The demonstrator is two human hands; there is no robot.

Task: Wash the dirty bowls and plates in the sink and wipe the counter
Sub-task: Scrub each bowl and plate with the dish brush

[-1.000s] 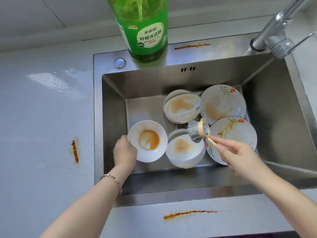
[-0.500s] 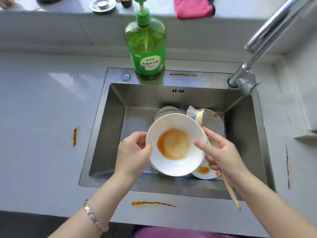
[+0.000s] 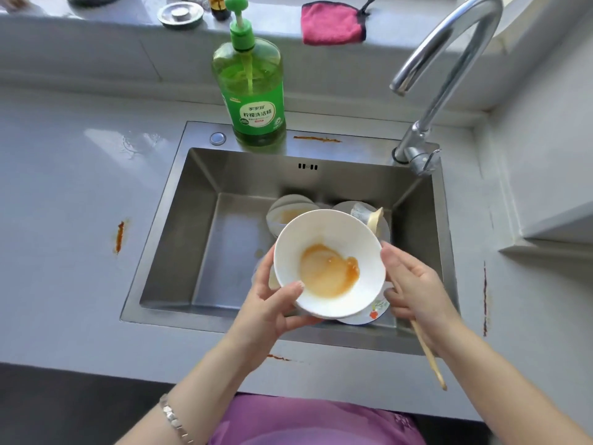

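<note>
None washed yet. Left hand point(image 3: 272, 303) and right hand point(image 3: 414, 284) grip stained bowl point(image 3: 329, 263) over sink point(image 3: 179, 239); right also pins brush point(image 3: 426, 345). Counter point(image 3: 64, 236) smears remain.

We see a pale grey counter point(image 3: 64, 194) with a steel sink point(image 3: 167, 252) set into it. Orange-brown sauce streaks mark it — one left of the sink point(image 3: 119, 236), one on the front edge point(image 3: 278, 358), one on the far right point(image 3: 485, 297) and one on the sink's back rim point(image 3: 317, 139). A green dish soap bottle point(image 3: 253, 91) stands on that rim beside the faucet point(image 3: 417, 149). A wet patch point(image 3: 134, 142) glistens at back left. On the raised ledge point(image 3: 96, 30) behind lie a pink cloth point(image 3: 332, 25) and a metal strainer lid point(image 3: 180, 14).
</note>
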